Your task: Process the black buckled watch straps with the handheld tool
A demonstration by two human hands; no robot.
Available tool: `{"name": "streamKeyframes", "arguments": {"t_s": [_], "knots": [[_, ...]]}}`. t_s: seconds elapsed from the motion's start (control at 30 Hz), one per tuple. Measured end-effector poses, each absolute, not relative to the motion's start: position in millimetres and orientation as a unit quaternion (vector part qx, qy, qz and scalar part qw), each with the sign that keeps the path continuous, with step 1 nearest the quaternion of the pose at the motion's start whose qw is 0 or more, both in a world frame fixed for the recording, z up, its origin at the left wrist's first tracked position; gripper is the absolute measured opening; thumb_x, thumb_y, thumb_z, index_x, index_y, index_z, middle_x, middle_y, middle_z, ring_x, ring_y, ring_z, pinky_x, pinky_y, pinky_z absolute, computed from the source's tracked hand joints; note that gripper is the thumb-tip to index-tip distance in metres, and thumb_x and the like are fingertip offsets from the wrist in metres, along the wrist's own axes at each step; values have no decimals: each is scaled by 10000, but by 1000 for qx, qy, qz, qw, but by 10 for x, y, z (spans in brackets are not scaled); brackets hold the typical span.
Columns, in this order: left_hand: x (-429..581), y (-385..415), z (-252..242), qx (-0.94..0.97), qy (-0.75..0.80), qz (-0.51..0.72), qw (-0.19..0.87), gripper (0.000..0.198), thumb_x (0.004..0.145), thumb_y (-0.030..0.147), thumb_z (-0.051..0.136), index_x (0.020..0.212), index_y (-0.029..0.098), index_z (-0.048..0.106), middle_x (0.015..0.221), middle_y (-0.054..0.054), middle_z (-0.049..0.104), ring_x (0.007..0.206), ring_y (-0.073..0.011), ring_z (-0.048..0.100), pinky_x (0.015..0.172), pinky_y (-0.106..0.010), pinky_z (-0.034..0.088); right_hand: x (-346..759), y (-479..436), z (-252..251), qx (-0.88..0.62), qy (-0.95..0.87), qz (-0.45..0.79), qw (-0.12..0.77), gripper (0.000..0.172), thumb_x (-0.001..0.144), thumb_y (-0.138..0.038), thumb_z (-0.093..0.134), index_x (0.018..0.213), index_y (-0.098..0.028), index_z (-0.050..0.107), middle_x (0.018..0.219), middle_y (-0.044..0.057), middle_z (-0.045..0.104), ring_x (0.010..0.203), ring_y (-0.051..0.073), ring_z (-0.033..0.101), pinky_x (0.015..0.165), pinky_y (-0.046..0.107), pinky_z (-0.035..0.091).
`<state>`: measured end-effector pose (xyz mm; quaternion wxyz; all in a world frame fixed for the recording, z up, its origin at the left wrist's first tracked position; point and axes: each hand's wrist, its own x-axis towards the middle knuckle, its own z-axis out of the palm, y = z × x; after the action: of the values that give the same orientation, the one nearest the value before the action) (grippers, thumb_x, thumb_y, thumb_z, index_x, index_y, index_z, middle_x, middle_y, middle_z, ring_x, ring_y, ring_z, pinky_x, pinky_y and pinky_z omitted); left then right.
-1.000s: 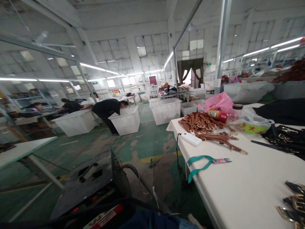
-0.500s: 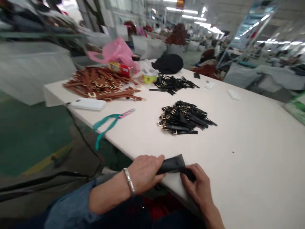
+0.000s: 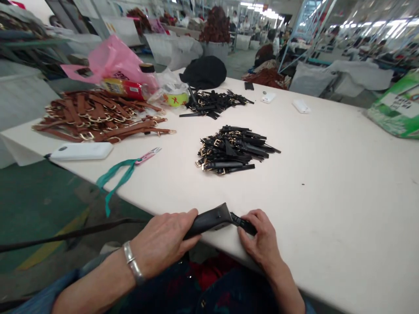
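At the near edge of the white table [image 3: 327,187], my left hand [image 3: 163,240] is closed round the handle of a black hand tool [image 3: 211,218] with a cord trailing left. My right hand [image 3: 260,237] pinches a black strap [image 3: 244,223] against the tool's tip. A bracelet circles my left wrist. A pile of black straps with gold buckles [image 3: 232,150] lies a little beyond my hands, with a second black pile [image 3: 212,102] farther back.
Brown straps [image 3: 98,120] are heaped at the far left beside a pink bag [image 3: 113,61] and a red can. A white power bank [image 3: 81,151], pink snips on a teal ribbon [image 3: 131,165], a black cap [image 3: 204,72] and a green sack [image 3: 397,109] also sit on the table.
One second ago the view faced the workshop floor with no hands visible. It has swung onto the table, where both hands hold the tool and strap, shifted slightly since half a second ago.
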<state>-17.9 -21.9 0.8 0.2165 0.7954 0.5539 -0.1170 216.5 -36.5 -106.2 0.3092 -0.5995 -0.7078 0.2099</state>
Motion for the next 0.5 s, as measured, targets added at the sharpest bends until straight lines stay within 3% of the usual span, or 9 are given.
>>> {"name": "streamKeyframes", "arguments": {"t_s": [0.17, 0.5], "knots": [[75, -220, 14, 803, 547, -111, 210, 232, 825, 385, 402, 980, 225, 469, 878, -62, 639, 819, -235, 612, 692, -322, 439, 2179, -357, -1048, -592, -710, 224, 307, 153, 683, -181, 536, 828, -192, 587, 824, 48, 522, 812, 191, 499, 722, 310, 423], [-187, -171, 1, 803, 548, -122, 201, 213, 842, 430, 371, 895, 238, 448, 797, -25, 627, 751, -206, 612, 636, -293, 422, 2194, -352, -1003, -587, -705, 252, 308, 181, 696, -161, 544, 860, -195, 613, 840, 50, 528, 807, 184, 498, 731, 307, 422]]}}
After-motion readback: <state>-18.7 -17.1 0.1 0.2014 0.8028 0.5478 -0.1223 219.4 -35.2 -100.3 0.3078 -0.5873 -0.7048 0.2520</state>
